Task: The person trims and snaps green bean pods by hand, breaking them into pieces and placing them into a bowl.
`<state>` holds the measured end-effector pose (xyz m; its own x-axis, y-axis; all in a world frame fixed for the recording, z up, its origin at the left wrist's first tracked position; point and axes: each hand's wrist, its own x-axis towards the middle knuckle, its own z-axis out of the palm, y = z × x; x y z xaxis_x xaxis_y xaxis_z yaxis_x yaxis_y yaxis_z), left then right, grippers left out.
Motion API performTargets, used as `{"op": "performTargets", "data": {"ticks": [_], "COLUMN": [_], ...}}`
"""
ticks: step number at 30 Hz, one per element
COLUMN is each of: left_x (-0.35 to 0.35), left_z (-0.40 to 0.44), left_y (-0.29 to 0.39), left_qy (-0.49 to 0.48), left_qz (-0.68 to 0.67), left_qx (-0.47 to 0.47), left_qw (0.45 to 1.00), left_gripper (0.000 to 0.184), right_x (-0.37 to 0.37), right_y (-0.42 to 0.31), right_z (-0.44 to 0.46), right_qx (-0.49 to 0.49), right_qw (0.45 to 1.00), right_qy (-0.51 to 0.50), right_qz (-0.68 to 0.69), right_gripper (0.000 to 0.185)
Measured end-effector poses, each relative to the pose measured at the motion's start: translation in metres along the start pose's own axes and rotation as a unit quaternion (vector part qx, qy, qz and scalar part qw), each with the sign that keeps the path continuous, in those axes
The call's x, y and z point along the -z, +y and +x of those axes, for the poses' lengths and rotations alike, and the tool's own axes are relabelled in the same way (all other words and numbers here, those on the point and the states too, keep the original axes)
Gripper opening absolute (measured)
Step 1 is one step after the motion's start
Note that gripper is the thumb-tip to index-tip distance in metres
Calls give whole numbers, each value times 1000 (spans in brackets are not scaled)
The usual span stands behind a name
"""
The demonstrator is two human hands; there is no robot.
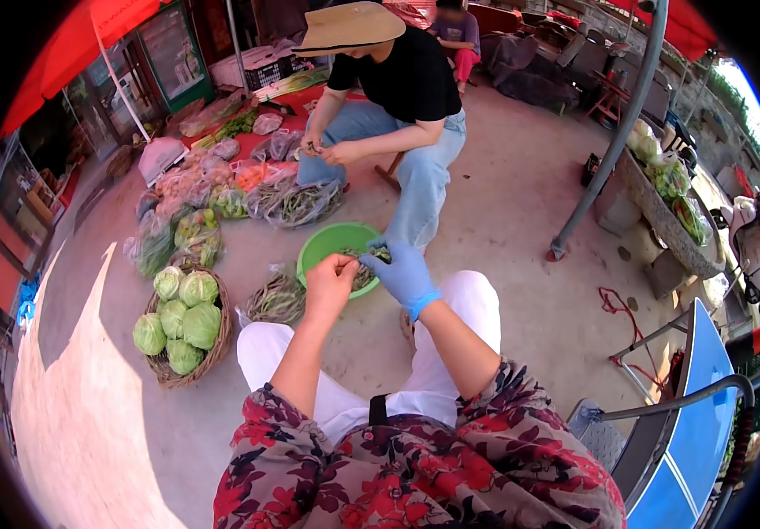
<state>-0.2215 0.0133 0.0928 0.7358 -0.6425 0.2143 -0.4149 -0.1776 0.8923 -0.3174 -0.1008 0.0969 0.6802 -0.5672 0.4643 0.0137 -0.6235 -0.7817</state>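
My bare left hand (331,280) is in front of me with its fingertips pinched together. My right hand (402,275), in a blue glove, faces it with bent fingers drawn together. Whatever is between the fingertips is too small to make out. Just beyond and partly behind both hands sits a light green plastic basin (316,247). Short green pieces (361,278) that look like snapped beans lie in it. Left of the basin, on the ground, is a pile of long thin green pods (276,300) on a plastic bag.
A wicker basket (219,339) of cabbages (201,324) stands to the left. Bagged vegetables (296,204) spread beyond it. A person in a straw hat (349,26) sits opposite, hands together. A metal pole (614,145) and blue panel (702,397) are at right.
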Motion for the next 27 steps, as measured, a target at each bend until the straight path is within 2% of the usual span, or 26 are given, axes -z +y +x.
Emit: {"op": "performTargets", "data": {"ticks": [1, 4, 7, 10, 13, 16, 19, 20, 22, 23, 25, 27], "left_x": [1, 15, 22, 25, 32, 38, 44, 45, 52, 54, 53, 48], "left_z": [2, 4, 1, -1, -3, -3, -5, -7, -9, -11, -18, -23], "left_y": [-1, -2, 0, -7, -9, -23, -37, -47, -71, -81, -95, -106], "left_qy": [4, -67, -102, -84, -42, -2, -38, -58, -81, -89, -47, -2], "left_qz": [-8, -107, -70, -65, 102, 194, 97, -15, -237, -289, -402, -489], "left_qx": [23, 146, 138, 133, 37, -15, 78, 123, 205, 229, 268, 282], "left_qw": [1000, 981, 983, 985, 993, 981, 991, 991, 946, 925, 874, 825], "left_gripper": [14, 15, 17, 17, 17, 19, 18, 17, 16, 15, 15, 15], "right_x": [-2, -3, -15, -20, -27, -37, -53, -58, -69, -75, -97, -116], "right_y": [-5, -11, 0, 3, 4, -6, -2, 1, 5, 7, 20, 27], "right_z": [-1, -3, -2, -1, 1, 1, 2, 2, 4, 3, -3, -8], "right_qx": [72, 198, 226, 224, 243, 224, 226, 222, 208, 170, 27, -160], "right_qw": [995, 937, 917, 924, 928, 922, 923, 935, 955, 968, 978, 940], "right_qy": [29, -52, -74, -77, -90, -122, -157, -161, -167, -170, -191, -208], "right_qz": [-63, -282, -321, -299, -268, -292, -269, -225, -133, -72, 76, 218], "right_gripper": [28, 26, 13, 11, 13, 14, 14, 14, 14, 13, 14, 14]}}
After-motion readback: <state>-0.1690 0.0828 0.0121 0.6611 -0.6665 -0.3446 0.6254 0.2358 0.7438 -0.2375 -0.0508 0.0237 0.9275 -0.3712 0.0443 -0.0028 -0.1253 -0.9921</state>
